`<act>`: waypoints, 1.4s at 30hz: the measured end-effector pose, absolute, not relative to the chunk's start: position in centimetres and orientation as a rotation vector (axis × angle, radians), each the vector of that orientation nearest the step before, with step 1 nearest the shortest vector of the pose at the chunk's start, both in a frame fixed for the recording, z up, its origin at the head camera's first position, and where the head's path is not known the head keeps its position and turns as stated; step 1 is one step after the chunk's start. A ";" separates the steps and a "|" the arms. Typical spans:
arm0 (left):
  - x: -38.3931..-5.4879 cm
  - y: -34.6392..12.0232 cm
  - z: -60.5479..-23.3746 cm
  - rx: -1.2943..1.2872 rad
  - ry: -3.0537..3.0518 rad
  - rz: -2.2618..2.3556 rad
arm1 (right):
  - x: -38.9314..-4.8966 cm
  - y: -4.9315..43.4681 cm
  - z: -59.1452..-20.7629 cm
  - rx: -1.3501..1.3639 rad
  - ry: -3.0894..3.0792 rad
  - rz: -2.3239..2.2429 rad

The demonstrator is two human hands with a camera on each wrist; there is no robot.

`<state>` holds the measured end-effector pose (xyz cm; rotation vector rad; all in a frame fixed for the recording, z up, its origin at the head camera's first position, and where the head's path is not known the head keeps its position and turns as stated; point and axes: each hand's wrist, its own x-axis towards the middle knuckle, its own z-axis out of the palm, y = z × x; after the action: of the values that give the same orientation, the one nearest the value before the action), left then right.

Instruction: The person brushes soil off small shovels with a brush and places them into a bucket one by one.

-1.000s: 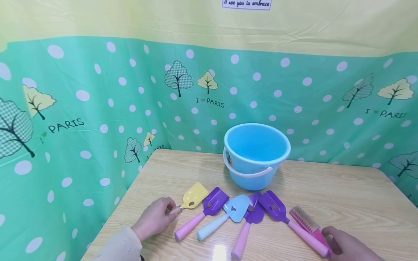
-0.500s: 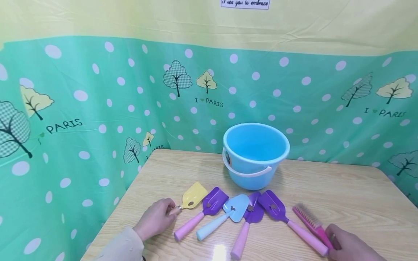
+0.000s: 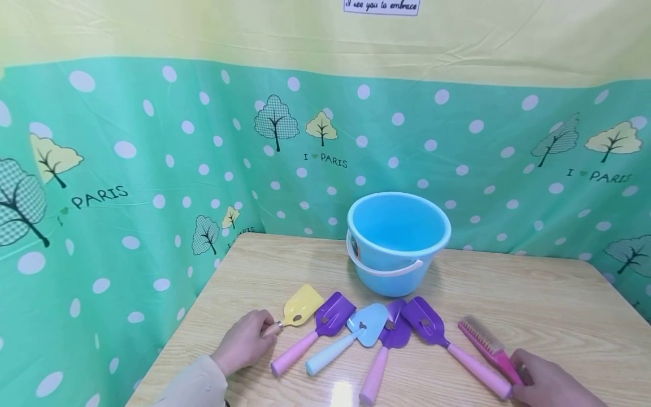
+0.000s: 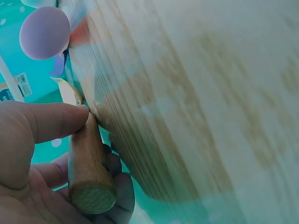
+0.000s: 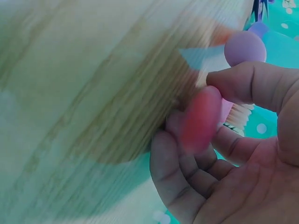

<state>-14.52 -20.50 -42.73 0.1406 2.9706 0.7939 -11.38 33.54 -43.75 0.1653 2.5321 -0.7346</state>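
Note:
My left hand (image 3: 247,342) grips the wooden handle (image 4: 88,163) of a small yellow shovel (image 3: 303,305) at the left end of a row of tools. In the left wrist view the thumb lies on the handle and the fingers curl beneath it. At the row's right end my right hand (image 3: 551,379) holds a pink brush (image 3: 488,345) by its handle, bristles upward and head pointing toward the back. The right wrist view shows the pink handle end (image 5: 202,119) between thumb and fingers.
Between the hands lie a purple shovel (image 3: 335,314), a light blue one (image 3: 368,324), and two more purple shovels with pink handles (image 3: 375,376). Behind them stands a light blue bucket (image 3: 399,271) with a white handle. A green dotted curtain (image 3: 407,141) hangs behind the wooden table (image 3: 534,288).
The brush in my right hand has shifted slightly right, away from the nearest purple shovel's handle. My left hand stays at the yellow shovel's handle.

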 end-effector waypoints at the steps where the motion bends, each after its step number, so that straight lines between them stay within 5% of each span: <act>1: -14.5 -20.5 -42.7 0.140 2.971 0.796 | -11.4 33.6 -43.7 0.165 2.536 -0.732; 42: -14.4 -19.3 -42.7 0.171 2.961 0.902 | -12.0 31.4 -39.5 0.079 2.887 -0.762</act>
<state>-14.36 -19.31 -42.66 0.1713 2.9615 0.9020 -12.01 31.35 -39.51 0.0785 2.8871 -0.7621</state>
